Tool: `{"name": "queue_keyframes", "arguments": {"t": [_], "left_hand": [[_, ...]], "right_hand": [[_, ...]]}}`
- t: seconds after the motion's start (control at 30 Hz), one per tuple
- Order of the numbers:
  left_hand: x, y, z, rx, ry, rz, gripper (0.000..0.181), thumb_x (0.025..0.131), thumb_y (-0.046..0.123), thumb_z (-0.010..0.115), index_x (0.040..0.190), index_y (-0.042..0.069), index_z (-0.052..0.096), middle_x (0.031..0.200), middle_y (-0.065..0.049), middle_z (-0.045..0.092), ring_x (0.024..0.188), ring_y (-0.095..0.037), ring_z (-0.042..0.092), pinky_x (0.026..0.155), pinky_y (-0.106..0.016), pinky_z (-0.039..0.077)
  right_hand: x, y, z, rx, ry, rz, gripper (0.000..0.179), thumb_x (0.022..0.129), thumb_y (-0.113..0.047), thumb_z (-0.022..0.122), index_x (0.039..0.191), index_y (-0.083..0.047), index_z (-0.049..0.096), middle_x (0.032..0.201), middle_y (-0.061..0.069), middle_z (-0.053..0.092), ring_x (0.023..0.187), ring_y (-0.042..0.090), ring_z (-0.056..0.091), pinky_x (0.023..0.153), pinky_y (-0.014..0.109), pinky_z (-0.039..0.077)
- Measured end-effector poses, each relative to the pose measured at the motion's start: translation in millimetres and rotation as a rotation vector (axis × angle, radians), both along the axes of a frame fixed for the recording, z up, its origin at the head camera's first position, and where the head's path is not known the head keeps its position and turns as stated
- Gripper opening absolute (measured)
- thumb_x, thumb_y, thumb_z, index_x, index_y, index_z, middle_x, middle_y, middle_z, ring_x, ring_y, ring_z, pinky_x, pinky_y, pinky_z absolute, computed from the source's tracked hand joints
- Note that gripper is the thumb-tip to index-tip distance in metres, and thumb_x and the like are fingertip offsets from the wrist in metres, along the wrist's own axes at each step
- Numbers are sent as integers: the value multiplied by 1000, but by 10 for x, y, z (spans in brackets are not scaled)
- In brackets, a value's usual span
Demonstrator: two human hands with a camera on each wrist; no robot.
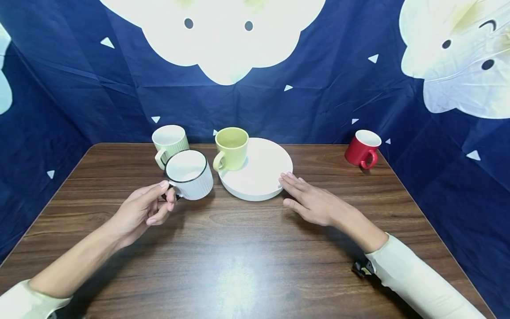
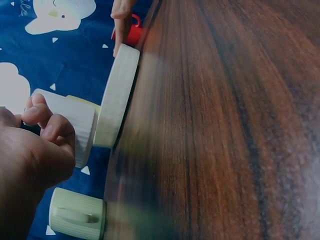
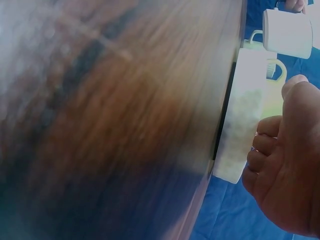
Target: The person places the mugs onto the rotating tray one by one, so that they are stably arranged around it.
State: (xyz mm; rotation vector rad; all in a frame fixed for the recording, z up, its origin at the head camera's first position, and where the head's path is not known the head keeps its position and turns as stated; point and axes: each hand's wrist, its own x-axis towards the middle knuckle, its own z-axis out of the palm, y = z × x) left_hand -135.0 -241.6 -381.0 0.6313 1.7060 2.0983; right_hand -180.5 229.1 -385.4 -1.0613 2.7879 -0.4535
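Observation:
My left hand point(image 1: 141, 210) pinches the handle of a white ribbed mug point(image 1: 195, 184) with a black rim. In the right wrist view this mug point(image 3: 287, 34) hangs clear of the tabletop. My right hand point(image 1: 312, 201) lies with straight fingers at the right edge of a white round tray point(image 1: 259, 177), fingertips over its rim. On the tray's left part stands a yellow-green mug point(image 1: 235, 150), handle toward the left. Behind the held mug, a pale green ribbed mug point(image 1: 169, 139) stands on the table and is partly hidden by it.
A red mug point(image 1: 358, 150) with a white inside stands at the table's back right corner. The wooden table point(image 1: 239, 248) ends at a dark blue cloth backdrop point(image 1: 255, 106) with white cloud shapes, which also hangs along both sides.

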Motion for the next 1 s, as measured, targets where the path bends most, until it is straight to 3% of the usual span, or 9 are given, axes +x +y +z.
{"name": "queue_keyframes", "arguments": {"t": [0.63,1.0], "left_hand": [[-2,169,28,49,6,-38,46,127,20,27,105,16,68,88,9,71,52,-26,16,52,-43,8],[-32,287,53,34,5,-32,44,127,22,30,104,16,67,86,9,69,52,-26,16,52,-43,9]], "right_hand": [[2,12,1,3,-1,9,67,122,-39,48,178,-6,31,188,17,25,176,36,24,142,60,26],[26,-1,-2,-7,-3,15,67,122,-40,49,178,-7,31,188,16,25,176,34,24,143,59,26]]}}
